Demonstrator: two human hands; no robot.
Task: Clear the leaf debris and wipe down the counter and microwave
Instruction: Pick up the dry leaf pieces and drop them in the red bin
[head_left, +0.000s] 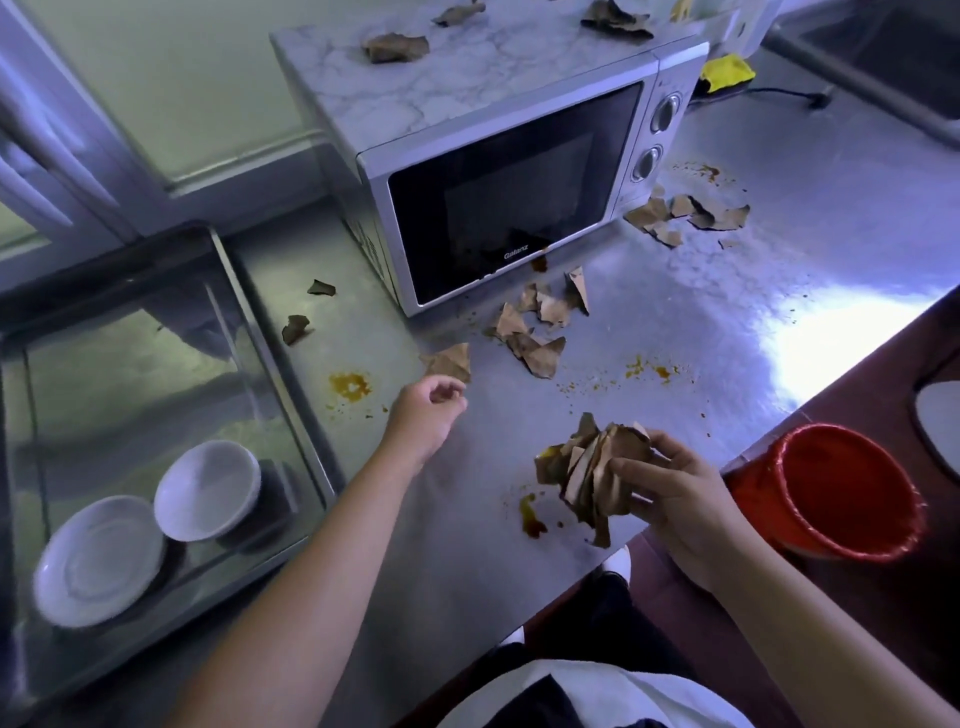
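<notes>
Right hand (670, 488) grips bundle of dry leaves (592, 467) above near edge of worktop (675, 322), fingers curled round it. Left hand (428, 410) holds nothing, fingers loosely curled, just beside single leaf (449, 361) near front corner of microwave (498, 197). Loose leaves (535, 332) lie before microwave door, others (395, 48) on its top. Red bucket (852, 493) stands off worktop's near edge.

The steel counter (727, 312) bears a microwave (493, 197), scattered dry leaves (530, 338), orange stains (350, 387); a yellow cloth (727, 73) behind.
</notes>
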